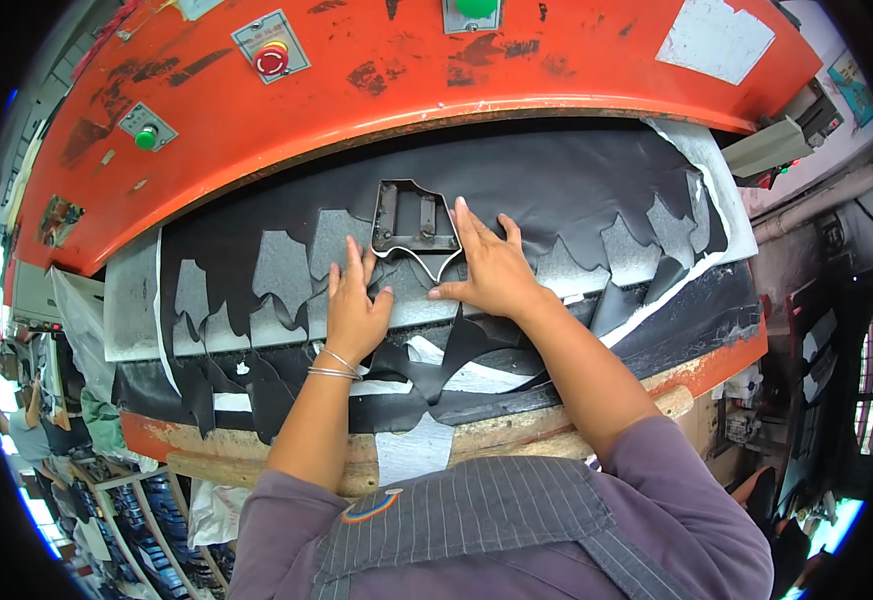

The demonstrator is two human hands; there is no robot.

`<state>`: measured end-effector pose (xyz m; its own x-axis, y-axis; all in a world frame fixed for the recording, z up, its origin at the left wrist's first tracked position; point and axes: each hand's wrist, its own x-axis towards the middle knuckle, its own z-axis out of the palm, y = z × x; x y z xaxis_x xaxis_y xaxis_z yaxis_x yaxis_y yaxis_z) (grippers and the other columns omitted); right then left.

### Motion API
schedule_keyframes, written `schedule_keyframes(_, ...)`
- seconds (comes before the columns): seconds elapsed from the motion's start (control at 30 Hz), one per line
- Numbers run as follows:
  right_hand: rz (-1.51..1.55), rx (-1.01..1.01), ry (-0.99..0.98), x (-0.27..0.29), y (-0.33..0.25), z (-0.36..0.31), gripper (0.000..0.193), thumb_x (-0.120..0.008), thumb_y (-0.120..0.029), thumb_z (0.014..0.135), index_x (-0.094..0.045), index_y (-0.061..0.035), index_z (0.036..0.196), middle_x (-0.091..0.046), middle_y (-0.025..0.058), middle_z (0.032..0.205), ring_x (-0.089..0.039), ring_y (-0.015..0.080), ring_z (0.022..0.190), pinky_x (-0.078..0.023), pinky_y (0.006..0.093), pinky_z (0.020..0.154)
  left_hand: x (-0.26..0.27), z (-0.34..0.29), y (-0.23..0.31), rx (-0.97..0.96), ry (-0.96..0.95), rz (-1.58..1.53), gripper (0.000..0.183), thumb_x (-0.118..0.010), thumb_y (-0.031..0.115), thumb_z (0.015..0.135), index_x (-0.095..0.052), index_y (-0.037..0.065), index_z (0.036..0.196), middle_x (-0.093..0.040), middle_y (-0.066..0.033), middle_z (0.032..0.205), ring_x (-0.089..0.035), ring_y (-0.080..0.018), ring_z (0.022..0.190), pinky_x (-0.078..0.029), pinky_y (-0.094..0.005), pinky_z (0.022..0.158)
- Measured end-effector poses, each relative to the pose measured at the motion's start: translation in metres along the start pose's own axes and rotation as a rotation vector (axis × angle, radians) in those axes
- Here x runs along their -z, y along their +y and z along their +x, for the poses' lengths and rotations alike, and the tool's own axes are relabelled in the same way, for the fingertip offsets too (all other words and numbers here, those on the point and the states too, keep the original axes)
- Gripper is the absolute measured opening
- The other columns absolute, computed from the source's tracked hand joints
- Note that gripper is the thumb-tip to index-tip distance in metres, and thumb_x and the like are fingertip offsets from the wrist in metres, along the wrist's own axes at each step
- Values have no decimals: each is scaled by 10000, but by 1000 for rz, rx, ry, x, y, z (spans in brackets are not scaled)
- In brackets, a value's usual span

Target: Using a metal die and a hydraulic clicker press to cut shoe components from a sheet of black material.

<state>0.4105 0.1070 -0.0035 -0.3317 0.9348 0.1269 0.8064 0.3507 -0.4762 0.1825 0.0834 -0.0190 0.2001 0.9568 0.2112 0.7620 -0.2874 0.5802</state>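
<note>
Several gaps [281, 268] look already cut along near edge of black leather [556, 170]; far part uncut. Left hand [359, 310] and right hand [496, 268] apart, fingers spread, flanking metal cutter [416, 243].

Even light on black leather-like sheet [556, 160] — dark shadow beneath orange press beam [376, 75]. Blown-out glare at left rim, fringed blue. Fisheye bends straight edges, corners black — centre sharp, periphery soft.

a purple shirt [691, 510], pinstriped apron [476, 505] and bangles [334, 374] show.
</note>
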Motion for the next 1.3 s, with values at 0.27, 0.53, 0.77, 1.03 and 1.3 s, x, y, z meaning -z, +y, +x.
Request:
schedule_keyframes(0.27,18,35,-3,-1,4,6,1268,-773,-565,645,-56,77,1470,-365,225,1463,-353,298,1371,-140,515,1139,3,1,1,-14,-54,77,843,-568,152,831,-69,-82,1469,-463,-174,1419,-404,-314,1336,-118,-486,1159)
schedule_keyframes(0.53,-51,-13,-57,0,-1,-1,1294,-785,-573,618,-62,71,1476,-334,211,1492,-321,284,1396,-103,482,1154,6,-7,-1,-26,-124,115,864,-582,198,840,-60,-104,1459,-402,-172,1462,-299,-304,1400,-123,-485,1159)
schedule_keyframes(0.77,-129,-147,-4,3,-10,-27,1219,-759,-647,602,-257,102,1422,-293,285,1475,-219,357,1422,-108,545,1137,28,-23,-8,27,47,-163,810,-658,255,843,-207,-25,1455,-474,-212,1389,-400,-322,1335,-262,-433,1110)
schedule_keyframes(1.03,-72,360,1367,130,-83,-29,470,-581,-271,911,-518,-26,1308,-502,189,1328,-421,322,1263,-266,446,1060,199,-58,-51,-145,1299,-171,272,-481,188,1006,-554,6,817,-585,-45,789,-539,-124,734,-461,-288,705)
schedule_keyframes(1.3,-143,426,1306,132,-89,-21,399,-647,-186,862,-559,-36,1221,-570,174,1177,-495,346,1137,-335,444,998,226,-87,-1,4,626,-92,345,-536,209,960,-452,8,693,-446,-92,631,-401,-181,576,-363,-333,555)
